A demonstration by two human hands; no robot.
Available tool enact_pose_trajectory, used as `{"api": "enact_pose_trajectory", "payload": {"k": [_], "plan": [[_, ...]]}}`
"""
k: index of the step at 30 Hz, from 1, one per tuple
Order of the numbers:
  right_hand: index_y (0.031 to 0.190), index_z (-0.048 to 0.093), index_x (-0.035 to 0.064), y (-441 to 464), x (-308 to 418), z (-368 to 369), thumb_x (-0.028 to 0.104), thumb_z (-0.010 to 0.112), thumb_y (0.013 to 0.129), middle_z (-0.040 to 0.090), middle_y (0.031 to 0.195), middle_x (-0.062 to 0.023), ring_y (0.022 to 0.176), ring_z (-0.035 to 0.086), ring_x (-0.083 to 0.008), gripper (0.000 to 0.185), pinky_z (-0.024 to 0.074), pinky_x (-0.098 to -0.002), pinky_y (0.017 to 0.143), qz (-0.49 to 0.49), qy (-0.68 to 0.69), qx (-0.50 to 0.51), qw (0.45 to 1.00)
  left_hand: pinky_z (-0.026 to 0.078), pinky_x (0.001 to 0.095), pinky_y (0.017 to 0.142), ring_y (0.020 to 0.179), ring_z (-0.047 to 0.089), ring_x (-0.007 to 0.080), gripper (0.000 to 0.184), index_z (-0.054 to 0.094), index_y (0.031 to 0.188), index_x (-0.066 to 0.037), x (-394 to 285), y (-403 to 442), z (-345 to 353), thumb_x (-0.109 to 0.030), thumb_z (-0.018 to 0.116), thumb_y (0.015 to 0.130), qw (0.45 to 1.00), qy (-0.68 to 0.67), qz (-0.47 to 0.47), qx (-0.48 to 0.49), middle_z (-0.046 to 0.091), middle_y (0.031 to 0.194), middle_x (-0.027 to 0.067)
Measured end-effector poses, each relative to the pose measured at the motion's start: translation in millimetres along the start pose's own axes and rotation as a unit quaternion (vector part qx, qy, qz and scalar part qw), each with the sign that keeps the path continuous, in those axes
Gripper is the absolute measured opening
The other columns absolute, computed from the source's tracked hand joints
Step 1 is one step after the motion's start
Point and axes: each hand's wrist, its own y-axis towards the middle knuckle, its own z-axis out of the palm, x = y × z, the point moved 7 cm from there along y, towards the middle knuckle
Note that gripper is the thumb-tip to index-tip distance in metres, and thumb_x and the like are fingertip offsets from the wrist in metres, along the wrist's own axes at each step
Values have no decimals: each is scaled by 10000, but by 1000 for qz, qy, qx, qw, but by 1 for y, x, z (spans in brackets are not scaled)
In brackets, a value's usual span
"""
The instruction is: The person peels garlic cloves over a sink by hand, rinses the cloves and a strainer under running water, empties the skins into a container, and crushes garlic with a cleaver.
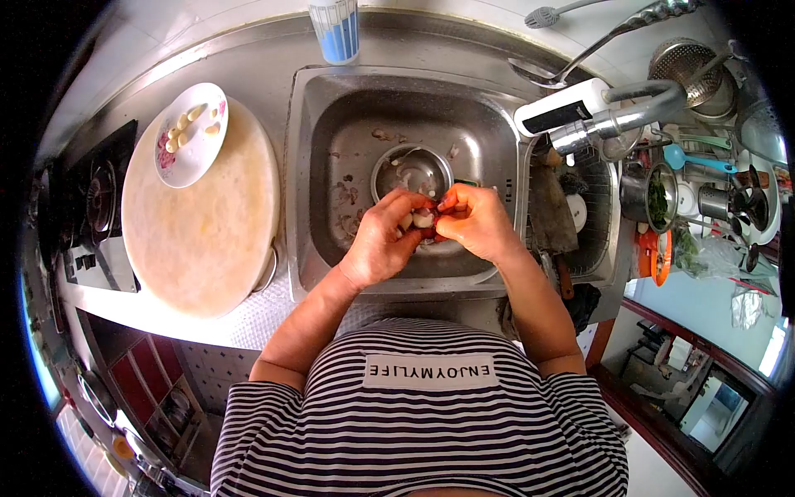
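Over the steel sink (331,240), both hands meet with their fingertips close together. My left hand (385,236) is closed around pale garlic cloves (421,220). My right hand (472,222) pinches at the same garlic from the other side. Just beyond the fingers, a round metal bowl (411,170) stands in the sink with a little pale matter in it. Scraps of skin lie on the sink floor. To the left, a white plate (195,153) with a pink flower pattern holds several peeled cloves.
The plate rests on a round cutting board (203,240) left of the sink. A blue and white cup (335,33) stands behind the sink. At the right are the faucet (580,137), a cleaver (551,211) on a rack, and a pot (661,195) with greens.
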Motion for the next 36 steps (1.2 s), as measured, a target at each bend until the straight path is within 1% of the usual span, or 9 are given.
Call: {"api": "enact_pose_trajectory", "payload": {"k": [17, 20, 22, 24, 27, 29, 31, 34, 36], "plan": [[764, 542, -26, -3, -2, 3, -15, 657, 669, 623, 717, -73, 665, 610, -112, 150, 498, -260, 572, -15, 2, -35, 999, 490, 270, 751, 880, 596, 168, 341, 565, 1016, -3, 14, -2, 3, 113, 633, 702, 998, -47, -45, 17, 583, 974, 99], [759, 537, -25, -4, -2, 4, -26, 644, 676, 618, 713, -67, 671, 608, -108, 135, 496, -255, 571, -3, 17, -31, 999, 491, 253, 701, 836, 594, 137, 326, 553, 1038, 0, 9, -3, 2, 96, 622, 735, 1000, -11, 5, 7, 599, 942, 90], [762, 537, -25, -2, -10, -1, -29, 638, 681, 611, 707, -63, 669, 608, -106, 129, 493, -251, 566, -18, -14, -50, 999, 478, 228, 637, 745, 582, 107, 307, 534, 1086, -2, 23, -8, 9, 50, 613, 794, 970, -198, -136, 35, 616, 908, 70], [766, 537, -26, -2, -11, -5, -32, 632, 687, 604, 700, -58, 668, 608, -104, 123, 491, -247, 562, -33, -47, -66, 996, 469, 220, 617, 713, 569, 94, 311, 522, 1115, -6, 19, -7, 6, 32, 603, 817, 965, -206, -158, 45, 620, 900, 62], [800, 539, -30, -7, -1, -2, -38, 594, 741, 595, 718, -57, 670, 619, -121, 81, 502, -250, 561, -48, 28, -40, 998, 460, 213, 590, 681, 554, 82, 323, 510, 1153, -14, 27, -7, 8, 12, 593, 842, 947, -267, -174, 43, 621, 901, 49], [854, 543, -38, -7, 9, 1, -98, 484, 793, 601, 789, -73, 661, 628, -157, 104, 557, -292, 585, 2, 100, -26, 995, 460, 214, 583, 681, 553, 83, 330, 509, 1162, -18, 31, -6, 9, 9, 594, 844, 932, -320, -166, 28, 619, 911, 44], [889, 550, -42, -7, 13, 1, -78, 482, 820, 608, 812, -81, 679, 631, -157, 103, 559, -293, 593, 9, 80, -23, 996, 463, 210, 580, 695, 562, 82, 338, 507, 1167, -21, 30, -5, 8, 30, 579, 841, 921, -353, -167, 10, 622, 914, 33], [895, 548, -46, -7, 8, 6, -58, 522, 828, 613, 841, -91, 713, 632, -154, 72, 561, -291, 613, 50, 98, -13, 994, 481, 217, 590, 731, 581, 100, 335, 527, 1137, -13, 31, -8, 7, 73, 565, 816, 938, -301, -170, -16, 602, 942, 35], [870, 552, -61, -6, 13, 8, 17, 593, 801, 625, 821, -94, 679, 626, -137, 111, 518, -256, 600, -42, -12, -16, 999, 490, 221, 601, 753, 588, 111, 337, 541, 1111, -7, 22, -6, 4, 96, 568, 792, 967, -221, -129, -13, 583, 961, 43]]}}
